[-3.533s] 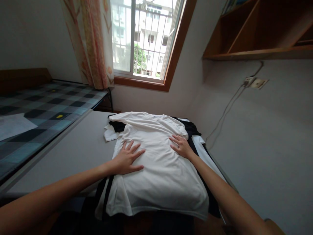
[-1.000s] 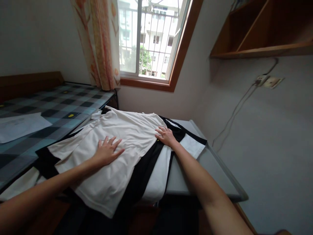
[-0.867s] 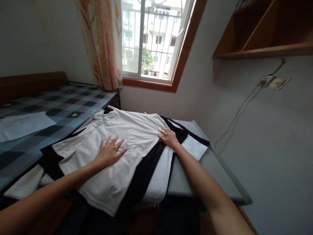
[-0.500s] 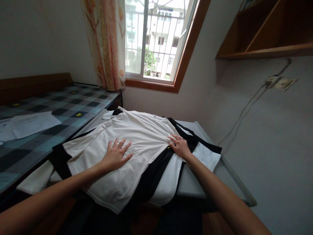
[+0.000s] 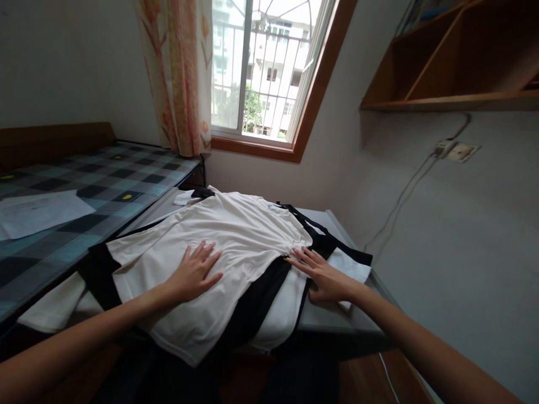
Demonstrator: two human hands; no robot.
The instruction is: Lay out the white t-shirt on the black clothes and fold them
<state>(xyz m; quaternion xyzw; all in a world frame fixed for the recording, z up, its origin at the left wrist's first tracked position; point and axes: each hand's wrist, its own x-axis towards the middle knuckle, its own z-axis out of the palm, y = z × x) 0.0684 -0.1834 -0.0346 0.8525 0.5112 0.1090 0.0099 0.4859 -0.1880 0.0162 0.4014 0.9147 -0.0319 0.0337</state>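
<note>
A cream T-shirt [image 5: 240, 230] lies spread on top of other shirts, with creases running toward its right edge. My left hand [image 5: 194, 275] rests flat on its middle, fingers apart. At its right edge is my right hand [image 5: 322, 275], fingers stretched out and the fingertips touching the bunched cream cloth. Beneath show a black shirt [image 5: 259, 303] and a white shirt [image 5: 280, 317], fanned out to the right. A white sleeve [image 5: 351, 265] with black cloth above it sticks out beyond my right hand. Another pale piece of cloth [image 5: 53, 306] hangs at the lower left.
The clothes lie on a grey table [image 5: 337, 322] below a window [image 5: 269, 73]. To the left is a bed with a checked cover [image 5: 143, 182] and papers [image 5: 46, 213] on it. A wooden shelf [image 5: 446, 104] and a socket with a cable [image 5: 461, 151] are on the right wall.
My right hand has slid slightly right and toward me, turning sideways, while the cream cloth's right edge now lies bunched near its fingertips. My left hand stays flat. The view has shifted slightly right.
</note>
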